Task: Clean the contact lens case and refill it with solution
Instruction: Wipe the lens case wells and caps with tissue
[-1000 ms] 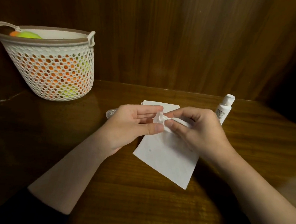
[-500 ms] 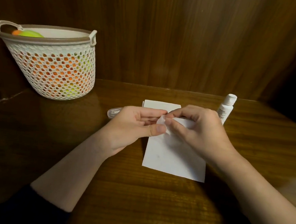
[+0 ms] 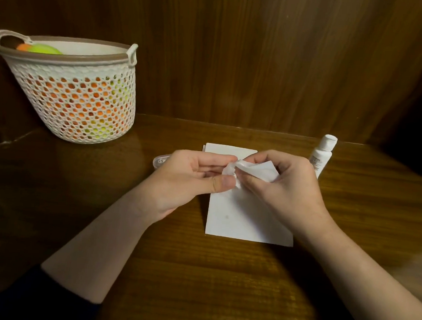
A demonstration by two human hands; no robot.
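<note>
My left hand [image 3: 191, 181] and my right hand [image 3: 285, 187] meet over the middle of the table. Between thumb and fingers, my left hand pinches a small white lump [image 3: 229, 172] wrapped in the corner of a white tissue [image 3: 240, 219]. What is inside the wrap is hidden. My right hand grips the same tissue's top fold and presses it against the lump. The rest of the tissue hangs down onto the table. A clear lens case [image 3: 160, 160] lies on the table, mostly hidden behind my left hand. A white solution bottle [image 3: 322, 154] stands capped behind my right hand.
A white perforated basket [image 3: 74, 105] with orange and green balls stands at the back left. A second white sheet [image 3: 228, 149] lies under the hands toward the back. Dark wooden walls close off the table [image 3: 196, 283] behind and to the left.
The tissue's hanging part swung from slanting to straight. My right hand has raised a fold of tissue, and the twisted corner shows again between the fingertips. Both hands stay in place.
</note>
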